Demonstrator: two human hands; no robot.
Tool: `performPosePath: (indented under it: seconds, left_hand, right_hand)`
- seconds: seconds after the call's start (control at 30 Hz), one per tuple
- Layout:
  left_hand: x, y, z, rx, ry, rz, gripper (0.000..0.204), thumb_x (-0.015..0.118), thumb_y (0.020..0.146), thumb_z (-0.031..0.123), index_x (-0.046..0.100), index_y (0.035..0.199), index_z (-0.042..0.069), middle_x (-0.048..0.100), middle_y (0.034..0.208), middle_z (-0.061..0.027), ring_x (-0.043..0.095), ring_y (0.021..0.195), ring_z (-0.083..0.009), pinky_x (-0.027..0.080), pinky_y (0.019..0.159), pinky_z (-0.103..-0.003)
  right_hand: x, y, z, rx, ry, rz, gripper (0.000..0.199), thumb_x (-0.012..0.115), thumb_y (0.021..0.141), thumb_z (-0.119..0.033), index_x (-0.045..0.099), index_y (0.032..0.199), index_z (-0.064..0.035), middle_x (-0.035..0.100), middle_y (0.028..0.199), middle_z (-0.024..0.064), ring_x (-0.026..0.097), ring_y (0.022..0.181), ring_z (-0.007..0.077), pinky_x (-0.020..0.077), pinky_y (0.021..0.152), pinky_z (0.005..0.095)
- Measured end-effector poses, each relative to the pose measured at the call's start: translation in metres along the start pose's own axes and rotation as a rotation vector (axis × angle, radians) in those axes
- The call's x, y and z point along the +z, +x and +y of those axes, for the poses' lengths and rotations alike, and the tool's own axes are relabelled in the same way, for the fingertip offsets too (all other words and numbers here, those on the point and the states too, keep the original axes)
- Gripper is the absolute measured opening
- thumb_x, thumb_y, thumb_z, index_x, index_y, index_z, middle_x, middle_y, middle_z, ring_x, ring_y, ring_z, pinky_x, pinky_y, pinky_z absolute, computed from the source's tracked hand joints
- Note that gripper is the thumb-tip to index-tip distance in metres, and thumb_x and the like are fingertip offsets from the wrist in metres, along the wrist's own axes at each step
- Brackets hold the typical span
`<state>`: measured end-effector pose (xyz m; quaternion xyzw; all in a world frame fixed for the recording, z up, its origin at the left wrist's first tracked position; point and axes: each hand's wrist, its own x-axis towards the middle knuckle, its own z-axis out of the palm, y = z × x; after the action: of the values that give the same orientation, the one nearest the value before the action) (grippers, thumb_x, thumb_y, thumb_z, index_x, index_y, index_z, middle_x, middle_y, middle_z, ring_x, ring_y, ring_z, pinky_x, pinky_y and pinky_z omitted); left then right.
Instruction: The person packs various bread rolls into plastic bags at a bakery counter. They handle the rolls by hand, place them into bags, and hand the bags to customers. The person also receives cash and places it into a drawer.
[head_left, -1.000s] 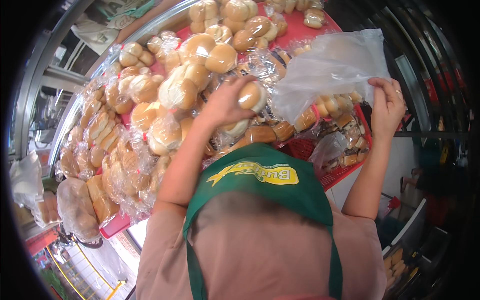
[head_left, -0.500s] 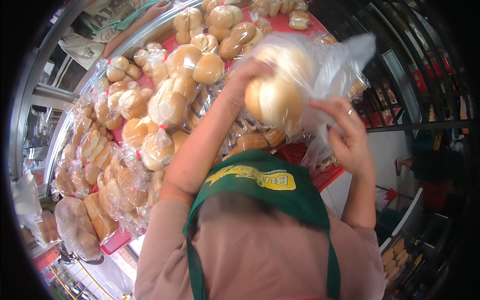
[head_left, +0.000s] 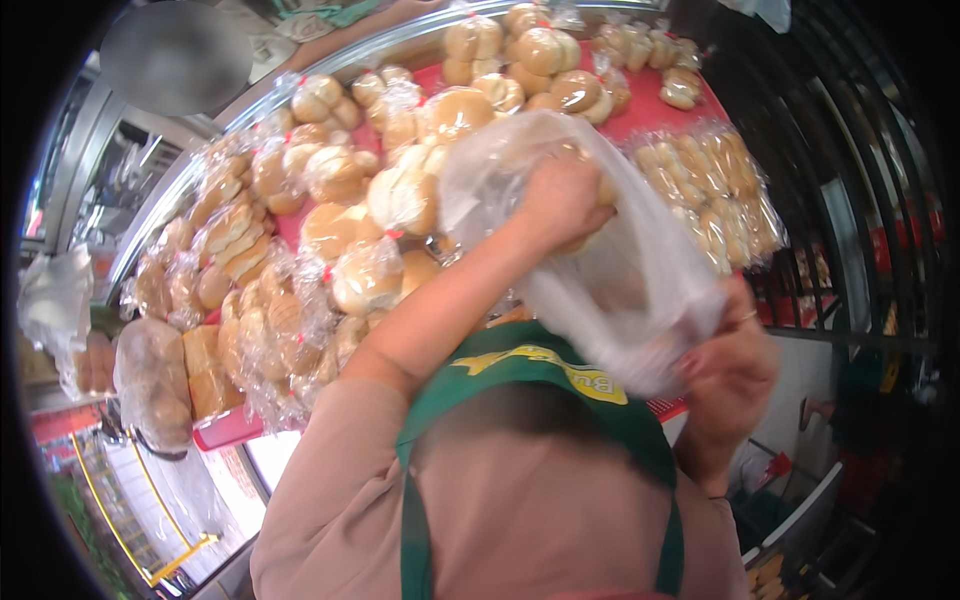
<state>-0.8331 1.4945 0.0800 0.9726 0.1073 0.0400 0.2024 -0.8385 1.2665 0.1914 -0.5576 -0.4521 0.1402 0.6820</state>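
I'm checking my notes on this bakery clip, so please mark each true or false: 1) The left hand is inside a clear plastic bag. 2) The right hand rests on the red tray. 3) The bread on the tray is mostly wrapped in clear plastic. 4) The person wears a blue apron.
1) True: the left hand is pushed into the clear plastic bag.
2) False: the right hand grips the lower end of the bag, off the red tray.
3) True: the wrapped buns lie in clear packets across the tray.
4) False: the apron is green.
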Motion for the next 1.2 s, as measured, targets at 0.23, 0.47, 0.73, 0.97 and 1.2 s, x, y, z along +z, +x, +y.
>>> performPosePath:
  seconds: [0.23,0.47,0.73,0.97,1.2]
  left_hand:
    - [-0.055,-0.025,0.010,0.227,-0.162,0.119,0.051,0.077,0.077,0.029,0.058,0.120,0.008,0.066,0.099,-0.0235,0.064,0.099,-0.0391,0.052,0.082,-0.047]
    - [-0.103,0.005,-0.103,0.003,0.430,0.141,0.022,0.053,0.086,0.010,0.062,0.105,0.007,0.066,0.103,-0.0170,0.065,0.094,-0.0381,0.051,0.082,-0.052]
    - [-0.028,0.048,-0.138,0.236,0.608,-0.083,0.052,0.056,0.086,0.039,0.055,0.135,0.020,0.055,0.135,-0.0177,0.048,0.132,-0.0306,0.021,0.106,-0.071]
    - [-0.135,0.033,-0.120,-0.051,-0.318,0.733,0.086,0.087,0.062,0.035,0.046,0.131,0.005,0.066,0.113,-0.0203,0.067,0.102,-0.0326,0.053,0.087,-0.042]
    - [-0.124,-0.026,0.003,0.402,-0.596,0.791,0.066,0.085,0.072,0.026,0.052,0.125,0.003,0.064,0.112,-0.0166,0.070,0.085,-0.0263,0.058,0.073,-0.038]
  right_hand:
    - [-0.046,0.005,0.037,0.308,0.197,0.501,0.037,0.042,0.078,0.011,0.066,0.106,0.0097,0.062,0.111,0.0144,0.059,0.104,0.0191,0.0449,0.094,0.0308]
    - [-0.059,-0.018,0.039,0.356,0.053,0.528,0.023,0.054,0.079,0.010,0.069,0.096,0.0048,0.064,0.101,0.0081,0.057,0.099,0.0152,0.0440,0.087,0.0269]
    - [-0.058,-0.022,0.034,0.346,-0.222,0.559,0.031,0.051,0.071,0.011,0.073,0.092,0.0016,0.061,0.096,0.0047,0.054,0.097,0.0139,0.0386,0.089,0.0247]
    - [-0.058,-0.027,0.033,0.425,-0.351,0.479,0.041,0.048,0.076,0.010,0.069,0.110,0.0020,0.060,0.114,0.0072,0.055,0.106,0.0140,0.0389,0.094,0.0236]
    - [-0.039,0.006,0.039,0.312,0.086,0.526,0.060,0.050,0.079,0.014,0.048,0.138,0.0070,0.057,0.132,0.0118,0.056,0.116,0.0148,0.0434,0.099,0.0274]
